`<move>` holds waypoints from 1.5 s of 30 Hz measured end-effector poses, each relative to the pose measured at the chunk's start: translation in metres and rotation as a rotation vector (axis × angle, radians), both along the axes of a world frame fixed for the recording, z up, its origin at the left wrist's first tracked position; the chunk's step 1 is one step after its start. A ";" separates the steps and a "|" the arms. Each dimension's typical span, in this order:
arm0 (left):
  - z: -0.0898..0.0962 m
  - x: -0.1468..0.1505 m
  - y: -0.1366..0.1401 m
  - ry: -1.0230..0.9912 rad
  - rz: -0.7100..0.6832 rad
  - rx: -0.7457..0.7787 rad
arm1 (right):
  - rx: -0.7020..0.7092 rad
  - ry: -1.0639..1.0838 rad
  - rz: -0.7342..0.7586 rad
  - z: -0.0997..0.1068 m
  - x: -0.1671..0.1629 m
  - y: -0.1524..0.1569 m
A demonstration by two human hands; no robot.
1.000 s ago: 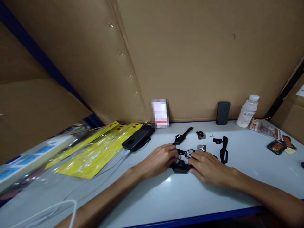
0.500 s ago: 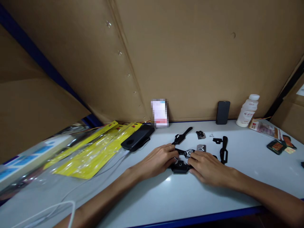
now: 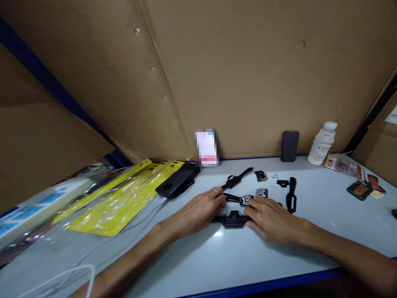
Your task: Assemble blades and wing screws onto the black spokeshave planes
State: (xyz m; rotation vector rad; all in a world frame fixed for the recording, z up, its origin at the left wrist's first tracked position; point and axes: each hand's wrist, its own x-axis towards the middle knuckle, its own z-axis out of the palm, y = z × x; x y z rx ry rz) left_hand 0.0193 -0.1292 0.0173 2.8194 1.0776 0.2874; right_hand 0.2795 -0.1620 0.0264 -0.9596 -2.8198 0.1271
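A black spokeshave [image 3: 234, 220] lies nearest me, its left handle running under my left hand [image 3: 204, 209]. My right hand [image 3: 268, 217] has its fingers curled around the right end of this tool. The fingers of my left hand are bent and pressed together above the left handle; what they hold, if anything, is hidden. Just behind, a second spokeshave body [image 3: 237, 198] passes between both hands. Farther back sits another spokeshave [image 3: 234, 181], lying at a slant. Beside my right hand lies a metal blade [image 3: 262, 192] with a small silver screw on it.
On the right are a spokeshave body [image 3: 291, 195], a black cap plate [image 3: 282, 183] and small screws [image 3: 275, 176]. Yellow packaging [image 3: 124, 203] and a black device [image 3: 178, 181] lie left. A phone [image 3: 290, 146] and bottle [image 3: 322, 143] stand at the back.
My left hand has drawn back leftward from the middle of the near spokeshave, uncovering its left handle. My right hand stays in place. The view has shifted slightly.
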 end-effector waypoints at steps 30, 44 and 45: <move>-0.006 0.025 -0.020 -0.400 -0.058 -0.063 | 0.017 0.033 -0.013 -0.004 -0.001 0.000; -0.010 0.028 -0.019 -0.332 -0.091 0.093 | 0.029 -0.018 -0.008 0.000 -0.003 -0.002; -0.010 0.028 -0.019 -0.318 -0.102 0.114 | 0.025 -0.027 -0.008 0.000 -0.004 -0.002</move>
